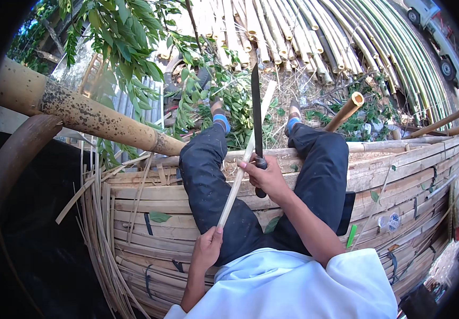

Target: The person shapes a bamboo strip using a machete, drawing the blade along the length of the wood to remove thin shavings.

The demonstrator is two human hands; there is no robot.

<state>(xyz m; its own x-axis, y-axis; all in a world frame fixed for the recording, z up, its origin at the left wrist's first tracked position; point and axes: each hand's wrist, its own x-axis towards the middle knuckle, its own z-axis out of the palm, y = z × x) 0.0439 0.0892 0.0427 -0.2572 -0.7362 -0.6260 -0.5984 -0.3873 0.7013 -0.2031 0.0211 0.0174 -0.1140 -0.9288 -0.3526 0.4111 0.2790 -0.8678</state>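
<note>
My left hand (206, 248) is closed around the lower end of a long, pale bamboo strip (235, 190), which slants up and away over my left thigh. In my right hand (268, 178) is a long knife (256, 109) with a dark, narrow blade pointing away from me and a dark handle. The right thumb reaches out to the left and meets the strip. Blade and strip cross in the picture near the far part of the strip; whether they touch there I cannot tell.
I sit on a bench of bamboo slats (149, 239). Thin split strips (99, 239) hang at its left, below a thick bamboo pole (91, 114). Leafy branches (123, 37) dangle at far left. Many bamboo poles (346, 37) lie ahead. A cut pole end (349, 109) sticks up by my right knee.
</note>
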